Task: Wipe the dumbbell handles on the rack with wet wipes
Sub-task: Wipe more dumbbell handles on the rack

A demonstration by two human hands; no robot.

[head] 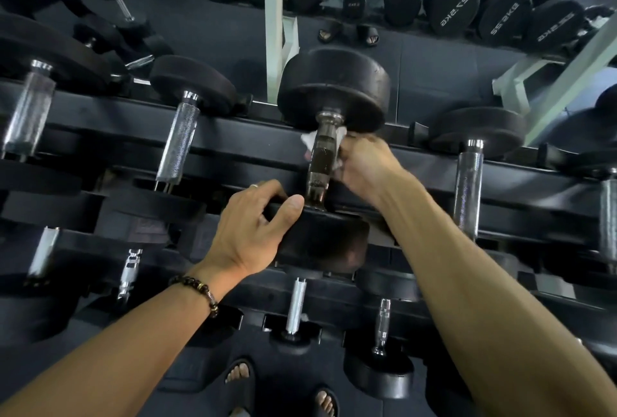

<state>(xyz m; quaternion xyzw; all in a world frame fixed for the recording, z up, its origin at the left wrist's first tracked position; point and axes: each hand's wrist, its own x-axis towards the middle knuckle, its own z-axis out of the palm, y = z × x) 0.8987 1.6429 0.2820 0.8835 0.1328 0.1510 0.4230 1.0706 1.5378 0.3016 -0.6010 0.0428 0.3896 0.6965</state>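
Gym rack (233, 146): right hand (367, 162) wraps wet wipe (309, 140) round handle (322, 157), mid-wipe; left hand (253, 226) grips near weight head (322, 243). Next: neighbouring handle.

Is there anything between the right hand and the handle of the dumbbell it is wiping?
Only the wet wipe, wrapped around the handle under the right hand. Nothing else visible blocks it.

Dumbbell heads (334, 89): matte black. Handles (178, 142): silver, fine knurled pattern. Wipe (309, 140): white. Rack (233, 136): black. Bracelet (200, 289): dark brown beads. Ring (254, 185): silver.
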